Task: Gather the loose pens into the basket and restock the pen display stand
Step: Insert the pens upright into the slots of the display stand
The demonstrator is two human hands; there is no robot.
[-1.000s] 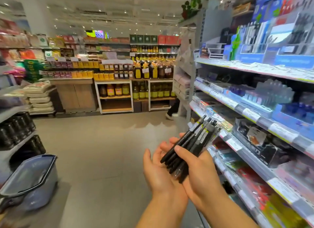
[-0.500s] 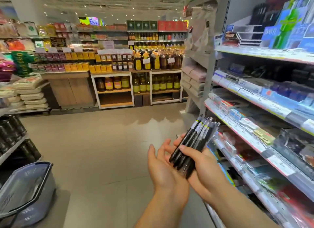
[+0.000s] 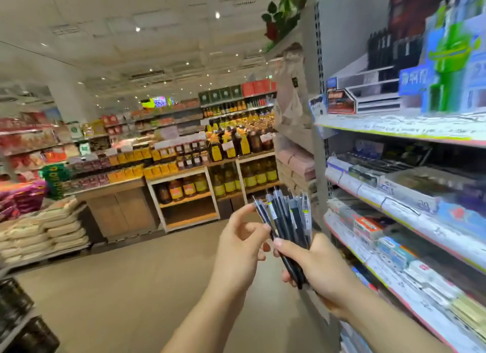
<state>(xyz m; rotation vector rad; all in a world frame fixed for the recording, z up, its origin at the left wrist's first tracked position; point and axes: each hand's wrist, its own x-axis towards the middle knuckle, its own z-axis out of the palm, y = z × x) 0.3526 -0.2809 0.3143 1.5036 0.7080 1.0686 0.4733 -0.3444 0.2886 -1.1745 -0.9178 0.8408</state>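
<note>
- Right hand grips a bundle of black pens, fingers curled round the lower ends and thumb laid across the front; the pens fan upward, at chest height beside the shelves.
- Left hand pinches the leftmost pen between thumb and forefinger, the other fingers loosely curled.
- Pens in the bundle: about seven or eight; blur keeps the count from being exact.
- Two hands show, both bare, forearms reaching in from the bottom.
- Shelves of stationery stand just right of the hands, four tiers visible.
- Pen stand, white and stepped, sits on the top tier, with dark pens in its upper rows.
- Sacks are stacked far left; bottles fill the racks across the aisle.
</note>
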